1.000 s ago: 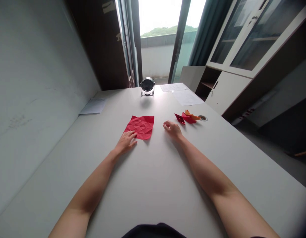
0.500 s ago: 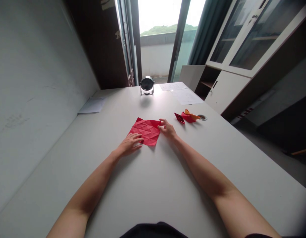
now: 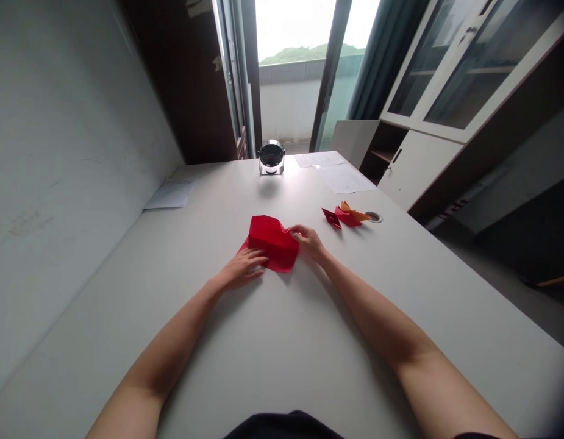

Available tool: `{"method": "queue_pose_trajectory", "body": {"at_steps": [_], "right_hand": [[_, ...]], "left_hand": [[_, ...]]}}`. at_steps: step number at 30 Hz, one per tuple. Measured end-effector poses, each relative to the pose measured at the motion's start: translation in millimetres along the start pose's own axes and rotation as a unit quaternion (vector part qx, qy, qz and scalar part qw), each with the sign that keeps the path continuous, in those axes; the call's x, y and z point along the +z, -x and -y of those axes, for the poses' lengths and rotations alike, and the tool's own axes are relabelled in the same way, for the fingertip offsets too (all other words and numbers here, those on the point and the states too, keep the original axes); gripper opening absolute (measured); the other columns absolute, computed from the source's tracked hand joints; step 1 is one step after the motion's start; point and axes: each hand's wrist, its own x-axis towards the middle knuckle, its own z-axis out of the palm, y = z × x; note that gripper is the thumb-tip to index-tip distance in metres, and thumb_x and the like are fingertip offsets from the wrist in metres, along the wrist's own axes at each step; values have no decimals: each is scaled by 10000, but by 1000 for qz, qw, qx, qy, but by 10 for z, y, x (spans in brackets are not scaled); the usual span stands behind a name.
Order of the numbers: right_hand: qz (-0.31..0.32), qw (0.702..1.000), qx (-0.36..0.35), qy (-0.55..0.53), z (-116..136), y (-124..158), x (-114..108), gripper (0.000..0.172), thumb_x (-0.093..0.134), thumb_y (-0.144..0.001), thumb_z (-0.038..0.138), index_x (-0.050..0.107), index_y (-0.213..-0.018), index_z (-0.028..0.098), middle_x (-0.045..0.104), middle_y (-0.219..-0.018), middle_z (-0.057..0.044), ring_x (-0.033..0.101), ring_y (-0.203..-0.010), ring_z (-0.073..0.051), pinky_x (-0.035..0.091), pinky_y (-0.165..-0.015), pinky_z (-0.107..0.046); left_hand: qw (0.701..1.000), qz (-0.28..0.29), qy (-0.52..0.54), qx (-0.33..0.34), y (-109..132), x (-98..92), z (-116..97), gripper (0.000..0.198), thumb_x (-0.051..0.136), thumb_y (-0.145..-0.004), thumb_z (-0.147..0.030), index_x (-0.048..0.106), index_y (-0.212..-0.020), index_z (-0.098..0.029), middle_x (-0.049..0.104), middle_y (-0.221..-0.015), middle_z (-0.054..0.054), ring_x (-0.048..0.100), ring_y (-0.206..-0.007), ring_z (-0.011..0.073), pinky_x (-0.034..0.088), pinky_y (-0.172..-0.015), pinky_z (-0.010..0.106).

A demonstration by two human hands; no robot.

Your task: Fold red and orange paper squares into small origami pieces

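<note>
A red sheet of origami paper lies on the white table, its far part lifted and bent over toward me so that a smooth face shows. My right hand pinches the paper's right edge between thumb and fingers. On the near left part of the sheet rests my left hand, fingers stretched out and pressing it flat. To the right of my right hand are a small folded dark red paper piece and red and orange folded paper figures.
A round metal-framed device stands at the table's far edge. White papers lie at the back right, another paper at the left by the wall. A round cable hole is set near the right edge.
My right hand has closed on the paper's right edge. The far part of the sheet has come up and over toward me, hiding most of the creased face. My left hand has barely moved.
</note>
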Motion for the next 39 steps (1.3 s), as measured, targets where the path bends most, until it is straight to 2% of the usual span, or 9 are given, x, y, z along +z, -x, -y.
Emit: {"method": "queue_pose_trajectory", "body": {"at_steps": [4, 10, 15, 18, 22, 26, 30, 34, 39], "right_hand": [[41, 998, -11, -55, 161, 49, 27, 242, 609, -845, 419, 693, -869, 193, 711, -1181, -70, 657, -1029, -214, 526, -867, -315], [127, 992, 2, -6, 240, 126, 76, 409, 536, -920, 540, 714, -968, 175, 742, -939, -58, 663, -830, -194, 511, -739, -282], [207, 976, -3, 62, 209, 149, 120, 520, 446, -952, 612, 730, -1006, 180, 737, -887, -36, 642, -768, -182, 499, -720, -278], [260, 959, -36, 106, 249, 143, 128, 519, 444, -957, 612, 739, -1038, 193, 746, -968, -49, 656, -863, -203, 504, -828, -310], [308, 935, -105, 138, 327, 127, 140, 473, 411, -991, 551, 753, -1026, 226, 733, -1152, -55, 637, -1114, -238, 395, -1078, -383], [292, 924, -136, 205, 298, 136, 180, 363, 442, -1004, 433, 744, -963, 236, 724, -1186, -38, 653, -1107, -211, 264, -1179, -459], [243, 909, -170, 292, 182, 164, 206, 232, 540, -961, 345, 718, -1067, 241, 683, -1261, -73, 644, -1131, -203, 316, -1159, -432], [242, 882, -157, 372, 92, 217, 248, 481, 561, -957, 454, 552, -1402, 274, 440, -1550, -108, 420, -1423, -274, 247, -1204, -494], [259, 869, -146, 395, 37, 247, 306, 542, 463, -996, 516, 457, -1497, 309, 317, -1624, -73, 236, -1518, -308, 165, -1233, -534]], "left_hand": [[1000, -9, 6, 2, -2, 50, 47, 495, 606, -936, -363, 546, -1423, -301, 488, -1522, 57, 408, -1423, 300, 349, -1198, 508], [999, -30, 24, -11, -7, 62, 16, 483, 619, -924, -358, 574, -1401, -298, 517, -1492, 62, 460, -1379, 306, 380, -1174, 485], [992, -70, 108, 1, -34, 22, -82, 242, 527, -963, -258, 726, -1098, -232, 730, -1092, 71, 670, -991, 205, 543, -902, 345], [985, -143, 95, -18, -22, -18, -138, 194, 522, -958, -242, 714, -946, -214, 725, -909, 50, 656, -829, 174, 537, -814, 314], [974, -220, 20, -57, -9, -47, -123, 187, 509, -965, -254, 695, -954, -230, 708, -972, 58, 634, -943, 200, 522, -907, 361], [982, -169, -34, -77, -24, 24, -12, 237, 544, -936, -246, 688, -1123, -262, 644, -1281, 57, 569, -1203, 227, 445, -1084, 437], [993, -71, -47, -82, -22, 121, 64, 392, 559, -936, -334, 604, -1323, -294, 515, -1486, 51, 445, -1385, 261, 327, -1188, 504], [993, -60, -51, -85, -17, 118, 49, 407, 534, -955, -382, 587, -1349, -295, 503, -1499, 52, 443, -1380, 268, 346, -1173, 488], [989, -82, -75, -97, -30, 40, 15, 331, 503, -976, -393, 642, -1258, -291, 610, -1333, 56, 545, -1185, 255, 439, -1058, 445]]}}
